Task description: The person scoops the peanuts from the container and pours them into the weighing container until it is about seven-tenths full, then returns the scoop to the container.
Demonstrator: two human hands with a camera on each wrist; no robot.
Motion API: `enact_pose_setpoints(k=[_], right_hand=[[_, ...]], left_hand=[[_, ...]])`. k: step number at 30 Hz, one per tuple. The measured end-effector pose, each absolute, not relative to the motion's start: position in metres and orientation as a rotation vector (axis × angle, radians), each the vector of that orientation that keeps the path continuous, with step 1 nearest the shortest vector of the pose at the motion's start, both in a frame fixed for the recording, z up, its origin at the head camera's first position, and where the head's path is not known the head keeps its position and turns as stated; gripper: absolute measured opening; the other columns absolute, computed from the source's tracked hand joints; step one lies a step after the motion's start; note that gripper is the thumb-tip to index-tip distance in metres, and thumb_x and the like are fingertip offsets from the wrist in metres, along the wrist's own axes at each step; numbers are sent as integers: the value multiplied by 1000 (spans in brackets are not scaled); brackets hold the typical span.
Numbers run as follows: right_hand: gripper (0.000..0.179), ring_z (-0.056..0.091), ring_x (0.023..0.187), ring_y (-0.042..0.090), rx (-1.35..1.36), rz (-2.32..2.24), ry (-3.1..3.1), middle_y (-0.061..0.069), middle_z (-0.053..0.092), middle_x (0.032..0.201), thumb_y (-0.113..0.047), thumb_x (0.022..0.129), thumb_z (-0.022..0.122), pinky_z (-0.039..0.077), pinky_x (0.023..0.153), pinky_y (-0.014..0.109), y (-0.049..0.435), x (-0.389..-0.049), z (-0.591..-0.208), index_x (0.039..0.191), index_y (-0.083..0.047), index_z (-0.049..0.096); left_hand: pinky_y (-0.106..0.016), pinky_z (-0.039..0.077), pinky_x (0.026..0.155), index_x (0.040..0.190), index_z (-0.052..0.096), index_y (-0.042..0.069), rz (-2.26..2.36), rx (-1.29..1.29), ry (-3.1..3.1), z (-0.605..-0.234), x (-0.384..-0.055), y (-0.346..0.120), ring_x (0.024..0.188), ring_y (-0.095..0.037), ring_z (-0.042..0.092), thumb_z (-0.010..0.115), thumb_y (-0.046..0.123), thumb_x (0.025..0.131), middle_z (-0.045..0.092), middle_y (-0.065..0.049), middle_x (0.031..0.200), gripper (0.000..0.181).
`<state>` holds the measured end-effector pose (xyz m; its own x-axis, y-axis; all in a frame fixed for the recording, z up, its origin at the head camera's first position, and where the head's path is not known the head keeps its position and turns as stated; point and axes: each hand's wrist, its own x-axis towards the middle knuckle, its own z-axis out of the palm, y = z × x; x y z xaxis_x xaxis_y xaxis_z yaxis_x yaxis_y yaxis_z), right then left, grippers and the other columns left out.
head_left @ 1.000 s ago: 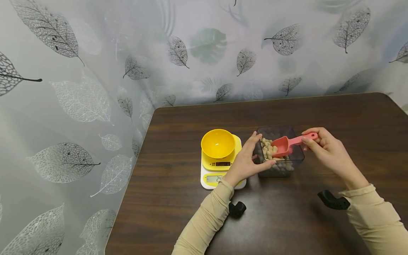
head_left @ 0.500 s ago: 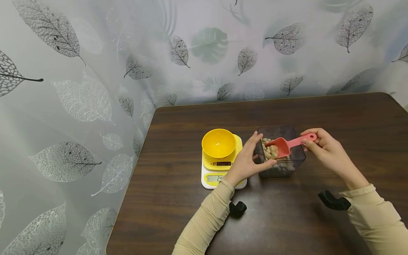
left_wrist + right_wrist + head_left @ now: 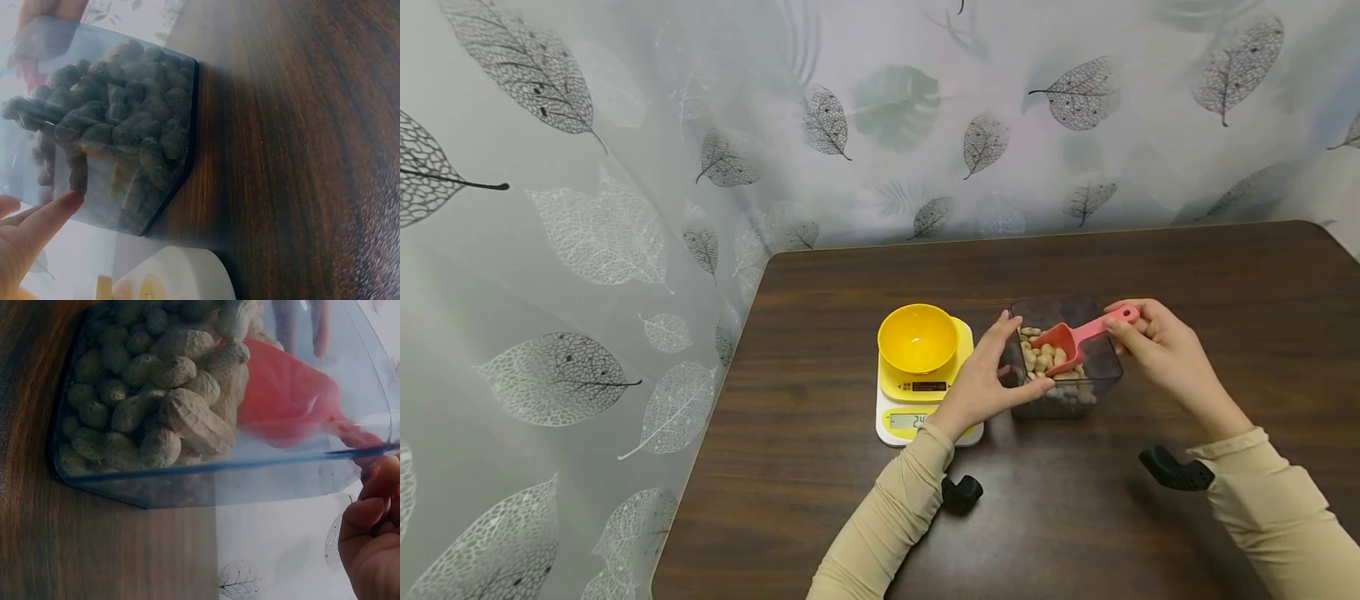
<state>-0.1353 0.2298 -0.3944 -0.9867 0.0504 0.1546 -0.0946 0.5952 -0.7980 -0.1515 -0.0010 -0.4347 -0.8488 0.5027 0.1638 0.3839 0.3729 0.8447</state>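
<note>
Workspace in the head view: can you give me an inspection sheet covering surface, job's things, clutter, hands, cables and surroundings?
Surface: brown wood-grain table.
Job's things: peanuts in a see-through box, pink scoop among them; yellow bowl on the scale, no peanuts seen inside. Display shows "24"; any further digits are hidden.
Clutter: black pieces beside the beige sleeves; purpose unclear.
Hands: left hand touches the box on the scale's side; right hand pinches the scoop's handle.
Cables: nothing seen.
Surroundings: leaf-patterned backdrop behind and to the left.
</note>
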Motion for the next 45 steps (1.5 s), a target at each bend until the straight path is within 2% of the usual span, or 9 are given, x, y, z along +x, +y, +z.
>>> enact_pose_setpoints(k=[6,10,14,21,26,30,35,39,45], right_hand=[[33,33,44,12,-22,1284,-2656,-9,50,62,-39,88,47,25,39,30,228,-140,-396,103,-10,48],[23,32,43,10,-21,1316,-2642,-11,47,62,-35,89,47,25,39,30,226,-139,-397,100,-14,46],[20,32,44,8,8,1318,-2627,-12,45,63,-31,89,48,25,39,29,227,-139,-400,102,-16,46],[22,33,47,6,142,1324,-2585,-10,44,67,-21,89,49,26,40,27,229,-133,-402,107,-9,46],[22,32,46,4,245,1325,-2541,-9,40,63,-13,88,50,26,40,25,228,-127,-403,109,-6,45],[25,31,45,3,258,1292,-2531,-9,37,60,-11,87,51,26,40,24,228,-126,-405,111,-5,45],[29,31,47,2,272,1225,-2532,-8,38,65,-9,86,53,25,41,23,227,-122,-406,114,-6,45],[30,30,46,2,290,1191,-2525,-6,37,65,-9,86,54,24,40,23,227,-120,-407,114,-4,45],[30,29,43,5,159,1303,-2557,-4,35,57,-21,89,50,23,39,28,225,-124,-404,112,-3,45]], left_hand=[[-24,48,85,138,19,31,1494,806,2495,-435,-152,0,131,-7,27,65,43,74,6,19,146,80],[-24,48,85,138,18,32,1490,816,2478,-435,-151,1,131,-7,27,66,43,73,5,20,146,81],[-24,47,85,138,18,33,1481,823,2488,-435,-152,2,131,-8,27,66,42,73,5,20,146,81],[-24,48,85,137,19,34,1486,801,2494,-434,-152,2,130,-9,30,67,41,73,6,20,146,81],[-25,48,85,137,18,34,1489,798,2485,-435,-153,2,130,-9,29,66,42,73,5,20,146,81],[-25,48,85,138,18,34,1495,798,2485,-437,-153,1,131,-9,28,66,42,73,4,20,146,81],[-25,48,85,138,18,34,1509,805,2475,-438,-153,0,132,-9,27,66,41,74,4,18,146,80],[-24,47,85,138,17,34,1505,815,2475,-439,-152,0,132,-8,26,65,43,74,4,17,147,80],[-26,47,86,138,19,32,1507,805,2482,-439,-152,1,132,-8,27,65,42,74,4,17,147,80]])
